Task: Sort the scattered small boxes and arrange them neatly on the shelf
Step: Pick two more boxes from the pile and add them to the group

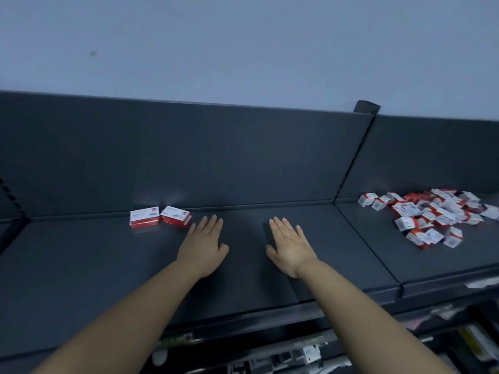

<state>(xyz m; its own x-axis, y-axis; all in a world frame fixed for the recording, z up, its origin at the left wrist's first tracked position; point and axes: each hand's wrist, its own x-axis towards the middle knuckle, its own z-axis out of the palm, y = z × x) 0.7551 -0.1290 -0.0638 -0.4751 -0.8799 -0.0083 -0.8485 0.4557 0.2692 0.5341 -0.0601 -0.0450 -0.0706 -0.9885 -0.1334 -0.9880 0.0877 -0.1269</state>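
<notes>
Two red-and-white boxes (160, 216) lie side by side at the back of the dark grey shelf (94, 265), left of centre. A loose heap of several small red-and-white boxes (429, 215) covers the neighbouring shelf section on the right. My left hand (205, 244) lies flat on the shelf with straight fingers, just right of the two boxes, its fingertips close to the nearer one. My right hand (289, 247) lies flat too, palm down, in the shelf's middle, far left of the heap. Neither hand holds anything.
A dark back panel (216, 152) rises behind the shelf, with a slotted upright post (356, 152) dividing the two sections. Below the front edge, a lower shelf (297, 354) holds packaged goods. A pale wall stands above.
</notes>
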